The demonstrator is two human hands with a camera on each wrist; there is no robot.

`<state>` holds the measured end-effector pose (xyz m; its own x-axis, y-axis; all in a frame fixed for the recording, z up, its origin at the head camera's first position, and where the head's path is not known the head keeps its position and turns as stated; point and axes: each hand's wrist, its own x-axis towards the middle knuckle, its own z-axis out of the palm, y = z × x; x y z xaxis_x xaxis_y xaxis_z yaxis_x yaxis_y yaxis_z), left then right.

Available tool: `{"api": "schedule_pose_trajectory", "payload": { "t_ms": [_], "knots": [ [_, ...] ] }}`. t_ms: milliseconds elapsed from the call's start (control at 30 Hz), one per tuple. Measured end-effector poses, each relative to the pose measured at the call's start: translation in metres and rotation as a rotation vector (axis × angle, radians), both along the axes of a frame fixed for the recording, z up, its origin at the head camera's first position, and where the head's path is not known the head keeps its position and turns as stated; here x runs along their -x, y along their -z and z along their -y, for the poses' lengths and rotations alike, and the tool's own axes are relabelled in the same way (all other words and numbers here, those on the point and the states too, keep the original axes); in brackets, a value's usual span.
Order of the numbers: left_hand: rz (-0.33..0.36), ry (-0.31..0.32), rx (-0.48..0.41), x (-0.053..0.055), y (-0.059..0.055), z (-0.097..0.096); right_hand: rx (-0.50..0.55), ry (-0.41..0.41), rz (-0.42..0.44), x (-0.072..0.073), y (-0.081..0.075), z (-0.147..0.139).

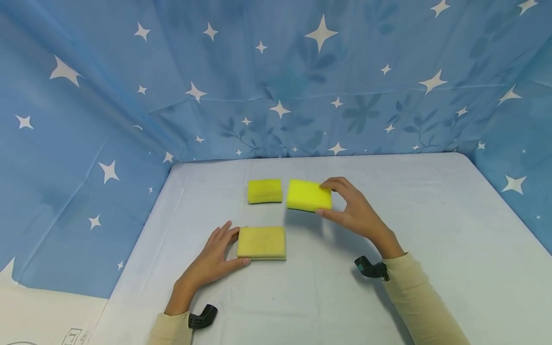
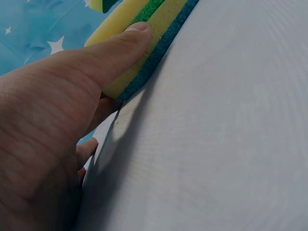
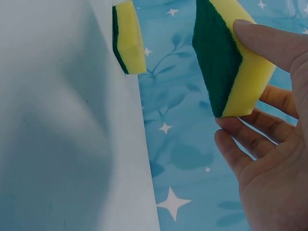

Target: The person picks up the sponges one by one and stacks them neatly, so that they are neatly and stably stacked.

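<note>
Two sponges (image 1: 261, 242) lie stacked near the middle of the table, both yellow side up. From the side in the left wrist view, the upper sponge (image 2: 113, 24) has a green scouring layer and the lower sponge (image 2: 139, 67) a blue one. My left hand (image 1: 211, 263) holds the stack at its left end, thumb on the near side and fingers at the far side. Above the table, my right hand (image 1: 355, 211) pinches a bright yellow sponge (image 1: 307, 195) by its right end, its green scouring layer (image 3: 219, 57) facing down.
Another yellow sponge (image 1: 265, 190) with a green underside lies behind the stack, left of the raised sponge. A white cloth (image 1: 431, 215) covers the table. Blue star-patterned curtains (image 1: 258, 96) stand along the back and both sides.
</note>
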<state>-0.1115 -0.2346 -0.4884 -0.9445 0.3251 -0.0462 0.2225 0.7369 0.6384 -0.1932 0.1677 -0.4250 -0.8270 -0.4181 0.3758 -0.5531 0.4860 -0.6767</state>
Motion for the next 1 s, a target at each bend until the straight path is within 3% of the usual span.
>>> {"api": "schedule_pose_trajectory", "payload": {
  "t_ms": [500,1000],
  "knots": [
    [0.001,-0.008,0.009,0.0,-0.002,0.0,0.028,-0.079,-0.049,-0.006,-0.004,0.014],
    [-0.007,0.0,0.003,0.0,0.0,-0.001,-0.007,-0.11,-0.032,-0.013,-0.002,0.027]
  ]
}}
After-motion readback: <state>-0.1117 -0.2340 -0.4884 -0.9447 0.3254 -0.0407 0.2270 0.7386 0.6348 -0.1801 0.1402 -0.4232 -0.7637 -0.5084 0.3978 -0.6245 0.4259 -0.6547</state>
